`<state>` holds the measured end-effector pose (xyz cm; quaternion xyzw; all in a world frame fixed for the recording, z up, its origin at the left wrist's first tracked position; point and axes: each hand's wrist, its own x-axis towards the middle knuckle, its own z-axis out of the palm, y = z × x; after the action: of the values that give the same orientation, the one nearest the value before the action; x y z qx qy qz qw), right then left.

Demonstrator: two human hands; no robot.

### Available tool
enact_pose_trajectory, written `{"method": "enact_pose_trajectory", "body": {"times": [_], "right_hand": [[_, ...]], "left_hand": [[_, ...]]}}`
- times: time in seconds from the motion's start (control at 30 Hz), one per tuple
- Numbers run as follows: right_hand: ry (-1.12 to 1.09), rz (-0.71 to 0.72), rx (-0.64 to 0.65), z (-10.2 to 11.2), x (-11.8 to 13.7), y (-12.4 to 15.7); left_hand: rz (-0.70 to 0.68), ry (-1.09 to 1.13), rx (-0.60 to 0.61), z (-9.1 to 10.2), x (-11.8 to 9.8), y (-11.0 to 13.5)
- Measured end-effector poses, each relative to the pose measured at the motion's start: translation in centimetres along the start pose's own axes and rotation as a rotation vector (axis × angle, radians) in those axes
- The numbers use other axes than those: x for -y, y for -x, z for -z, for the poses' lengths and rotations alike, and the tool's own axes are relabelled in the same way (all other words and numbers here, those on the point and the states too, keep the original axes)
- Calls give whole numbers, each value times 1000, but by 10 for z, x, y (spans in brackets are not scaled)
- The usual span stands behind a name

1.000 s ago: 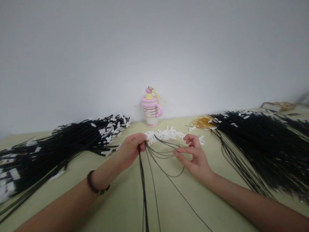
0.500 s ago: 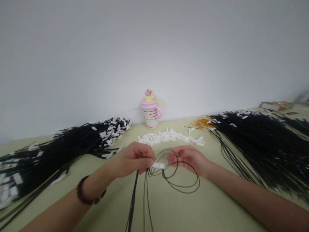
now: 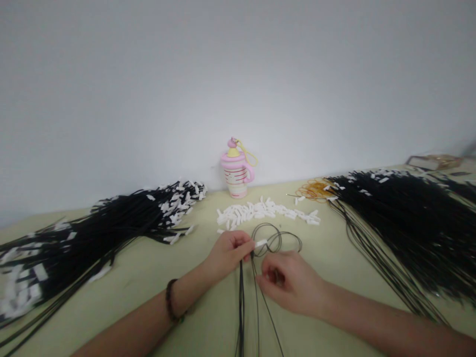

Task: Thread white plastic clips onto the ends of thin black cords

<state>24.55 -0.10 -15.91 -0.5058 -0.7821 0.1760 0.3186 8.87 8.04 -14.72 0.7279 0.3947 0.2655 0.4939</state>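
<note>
My left hand [image 3: 231, 252] pinches a small white plastic piece [image 3: 261, 243] at its left end, together with black cords [image 3: 241, 302]. Some strands hang down from these fingers toward the front of the table. Thin black loops [image 3: 274, 239] extend right of the white piece, over the table. Below them, my right hand [image 3: 292, 281] is curled, thumb and forefinger closed at a thin cord [image 3: 270, 313] that runs down from there. The exact grip at the fingertips is blurred. A dark beaded bracelet [image 3: 171, 302] circles my left wrist.
Loose white pieces [image 3: 256, 210] form a pile ahead. Behind them stands a pink and white toy cup [image 3: 237, 176] against the wall. Black cord bundles with white ends lie left [image 3: 122, 218] and right [image 3: 405, 213]. An orange tangle of string [image 3: 314, 189] touches the right bundle.
My right hand has left the loops and come down nearer me, its fingers now curled shut. My left hand still grips the white piece, which now sits farther right and slightly higher in view.
</note>
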Motion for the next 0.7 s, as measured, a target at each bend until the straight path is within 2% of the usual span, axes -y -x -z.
{"method": "enact_pose_trajectory", "body": {"times": [0.1,0.2,0.3,0.37,0.43,0.5,0.57,0.63,0.7], "right_hand": [[-98,-114,86,-8,7,4],[-300,-153,161,-3,9,0],[-657,-183,338,19,11,-8],[-878,-235,325,42,12,-15],[-1020,-291,90,69,12,-22],[-1064,-306,-229,98,9,-26],[-1070,-299,-483,126,5,-28],[-1045,-280,-622,149,1,-27],[-1012,-252,-689,163,-2,-25]], "left_hand": [[-7,104,-75,2,4,-2],[16,220,-164,5,11,-7],[35,228,-172,7,14,-9],[42,169,-167,6,13,-9],[41,107,-173,5,11,-7],[37,69,-183,5,9,-6],[29,54,-183,4,9,-6],[23,51,-184,4,9,-6],[28,57,-189,4,8,-6]]}}
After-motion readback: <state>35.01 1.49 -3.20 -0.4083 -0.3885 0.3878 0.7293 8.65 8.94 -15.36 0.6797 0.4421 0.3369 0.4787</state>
